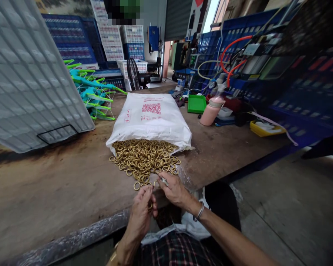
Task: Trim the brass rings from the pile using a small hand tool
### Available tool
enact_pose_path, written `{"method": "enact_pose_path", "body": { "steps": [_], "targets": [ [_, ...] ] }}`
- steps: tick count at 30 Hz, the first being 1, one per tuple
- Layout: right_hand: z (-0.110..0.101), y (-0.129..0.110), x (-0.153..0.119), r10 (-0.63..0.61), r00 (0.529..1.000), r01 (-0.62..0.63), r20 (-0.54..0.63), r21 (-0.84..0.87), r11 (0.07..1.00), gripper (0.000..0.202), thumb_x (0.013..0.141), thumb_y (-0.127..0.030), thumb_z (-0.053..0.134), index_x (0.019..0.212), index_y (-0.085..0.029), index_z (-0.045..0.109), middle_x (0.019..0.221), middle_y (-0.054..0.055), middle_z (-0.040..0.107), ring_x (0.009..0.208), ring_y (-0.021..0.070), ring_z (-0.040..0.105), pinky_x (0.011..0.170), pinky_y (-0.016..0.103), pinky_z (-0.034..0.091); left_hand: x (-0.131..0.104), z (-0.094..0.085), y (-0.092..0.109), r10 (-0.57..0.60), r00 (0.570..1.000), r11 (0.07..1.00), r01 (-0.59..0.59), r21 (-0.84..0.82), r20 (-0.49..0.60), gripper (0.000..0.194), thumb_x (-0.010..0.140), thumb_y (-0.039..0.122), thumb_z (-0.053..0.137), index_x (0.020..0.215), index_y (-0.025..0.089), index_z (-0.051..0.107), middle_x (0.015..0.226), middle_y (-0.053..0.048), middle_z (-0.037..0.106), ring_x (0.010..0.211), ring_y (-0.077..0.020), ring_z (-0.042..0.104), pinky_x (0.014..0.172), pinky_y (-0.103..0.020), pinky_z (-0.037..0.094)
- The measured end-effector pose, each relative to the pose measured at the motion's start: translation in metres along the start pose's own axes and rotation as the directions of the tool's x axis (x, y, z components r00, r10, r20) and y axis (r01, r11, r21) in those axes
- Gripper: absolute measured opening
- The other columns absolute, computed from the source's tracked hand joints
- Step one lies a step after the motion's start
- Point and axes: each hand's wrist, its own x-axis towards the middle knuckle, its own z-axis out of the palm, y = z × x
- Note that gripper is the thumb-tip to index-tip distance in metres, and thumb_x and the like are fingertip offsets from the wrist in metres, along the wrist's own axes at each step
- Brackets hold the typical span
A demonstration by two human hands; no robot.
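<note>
A heap of brass rings (144, 157) spills from the mouth of a white woven sack (152, 127) with red print, lying on the table. My left hand (141, 207) is closed at the table's front edge, with a brass ring (150, 205) showing in its curled fingers. My right hand (174, 190) is closed too, gripping a small pale, silvery object (163, 181) whose kind I cannot make out. Close to its fingertips is a single ring (155, 183). Another loose ring (137, 186) lies at the near side of the heap.
A big white plastic crate (39, 81) stands on its side at the left, with bright green and blue plastic pieces (96, 92) behind it. To the right are a green tray (197, 104), a pink bottle (211, 112) and a yellow tray (266, 129). A fan (133, 74) stands farther back.
</note>
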Motion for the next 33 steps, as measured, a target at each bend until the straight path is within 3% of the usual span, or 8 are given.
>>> {"method": "enact_pose_path", "body": {
  "steps": [5, 10, 13, 16, 20, 24, 28, 33],
  "targets": [
    [-0.002, -0.011, -0.011, -0.119, 0.991, 0.108, 0.059, 0.160, 0.981, 0.015, 0.088, -0.024, 0.042, 0.084, -0.019, 0.055, 0.076, 0.002, 0.060, 0.069, 0.0132, 0.053, 0.067, 0.023, 0.039, 0.005, -0.001, -0.003, 0.033, 0.999, 0.990, -0.033, 0.137, 0.004, 0.043, 0.064, 0.054, 0.069, 0.077, 0.017, 0.051, 0.052, 0.008, 0.048, 0.038, -0.0034, 0.038, 0.036, -0.014, 0.027],
    [0.005, -0.008, -0.010, 0.100, 0.995, -0.103, 0.025, 0.348, 0.932, 0.019, 0.086, -0.031, 0.043, 0.076, -0.018, 0.053, 0.069, -0.001, 0.054, 0.063, 0.0114, 0.047, 0.060, 0.022, 0.037, 0.005, -0.005, -0.006, 0.144, 0.986, 0.944, -0.111, 0.311, -0.085, 0.039, 0.067, 0.055, 0.064, 0.077, 0.018, 0.055, 0.047, 0.009, 0.044, 0.036, -0.0048, 0.037, 0.036, -0.016, 0.027],
    [0.011, -0.008, -0.012, 0.262, 0.956, -0.292, 0.129, 0.493, 0.820, 0.027, 0.084, -0.036, 0.044, 0.064, -0.018, 0.049, 0.058, -0.003, 0.047, 0.053, 0.0095, 0.041, 0.051, 0.021, 0.033, 0.004, -0.006, -0.005, 0.310, 0.945, 0.870, -0.237, 0.431, -0.106, 0.033, 0.071, 0.050, 0.061, 0.077, 0.018, 0.059, 0.051, 0.006, 0.050, 0.041, -0.0071, 0.042, 0.041, -0.019, 0.034],
    [0.014, -0.014, -0.016, 0.360, 0.880, -0.474, 0.309, 0.609, 0.636, 0.034, 0.084, -0.045, 0.042, 0.062, -0.019, 0.045, 0.050, -0.006, 0.041, 0.039, 0.0063, 0.029, 0.039, 0.021, 0.024, 0.004, -0.007, -0.005, 0.510, 0.858, 0.733, -0.393, 0.555, -0.066, 0.024, 0.073, 0.041, 0.061, 0.077, 0.018, 0.064, 0.064, 0.001, 0.062, 0.056, -0.0118, 0.055, 0.056, -0.022, 0.043],
    [0.015, -0.022, -0.017, 0.372, 0.816, -0.575, 0.443, 0.691, 0.438, 0.033, 0.080, -0.052, 0.046, 0.070, -0.020, 0.044, 0.049, -0.009, 0.040, 0.033, 0.0040, 0.019, 0.033, 0.019, 0.014, 0.004, -0.007, -0.004, 0.598, 0.801, 0.625, -0.467, 0.626, 0.001, 0.017, 0.075, 0.034, 0.060, 0.078, 0.019, 0.066, 0.073, -0.002, 0.068, 0.067, -0.0144, 0.059, 0.066, -0.024, 0.045],
    [0.019, -0.018, -0.015, 0.391, 0.838, -0.542, 0.380, 0.654, 0.527, 0.034, 0.081, -0.047, 0.047, 0.062, -0.019, 0.046, 0.047, -0.008, 0.039, 0.036, 0.0041, 0.024, 0.036, 0.019, 0.017, 0.001, -0.006, -0.003, 0.515, 0.857, 0.691, -0.427, 0.584, 0.018, 0.021, 0.075, 0.039, 0.060, 0.074, 0.019, 0.063, 0.060, 0.001, 0.062, 0.054, -0.0107, 0.053, 0.055, -0.021, 0.041],
    [0.018, -0.014, -0.013, 0.348, 0.912, -0.409, 0.218, 0.563, 0.718, 0.030, 0.081, -0.038, 0.047, 0.059, -0.017, 0.047, 0.050, -0.006, 0.041, 0.047, 0.0065, 0.033, 0.044, 0.020, 0.025, -0.003, -0.008, -0.001, 0.232, 0.973, 0.871, -0.197, 0.450, -0.022, 0.033, 0.073, 0.051, 0.059, 0.073, 0.018, 0.056, 0.047, 0.007, 0.048, 0.038, -0.0054, 0.036, 0.038, -0.017, 0.028],
    [0.013, -0.013, -0.010, 0.245, 0.963, -0.269, 0.114, 0.489, 0.830, 0.023, 0.080, -0.032, 0.045, 0.062, -0.017, 0.046, 0.058, -0.006, 0.041, 0.057, 0.0082, 0.036, 0.053, 0.020, 0.030, -0.005, -0.010, -0.002, 0.055, 0.998, 0.957, -0.060, 0.284, 0.024, 0.036, 0.070, 0.051, 0.063, 0.078, 0.018, 0.052, 0.052, 0.008, 0.048, 0.038, -0.0036, 0.037, 0.037, -0.015, 0.025]
  ]
}}
